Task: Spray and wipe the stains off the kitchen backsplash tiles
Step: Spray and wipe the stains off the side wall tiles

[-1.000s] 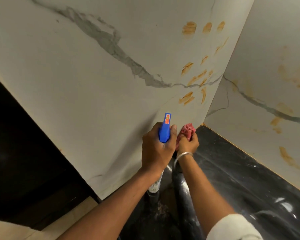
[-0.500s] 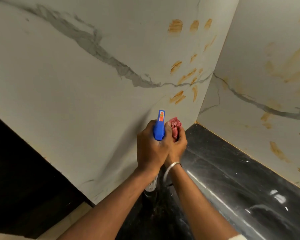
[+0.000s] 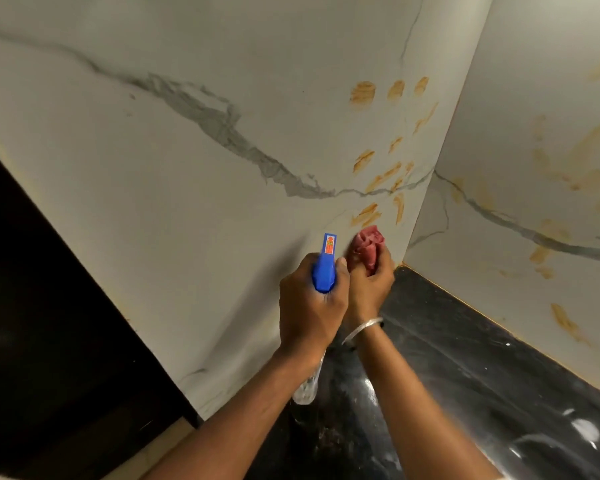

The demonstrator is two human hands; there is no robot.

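My left hand grips a spray bottle with a blue trigger head; its nozzle points up at the white marble backsplash tile. The bottle's clear body shows below my wrist. Right beside it, my right hand holds a bunched pink cloth close to the tile. Several orange-brown stains smear the tile just above the cloth, near the corner. More stains mark the right-hand wall tile.
A glossy black countertop runs under my arms into the corner. To the left of the backsplash lies a dark recess. A metal bangle circles my right wrist.
Both hands stay together below the stains with the same grips. The view has shifted, so the stains and corner now sit a little lower and further right than half a second ago.
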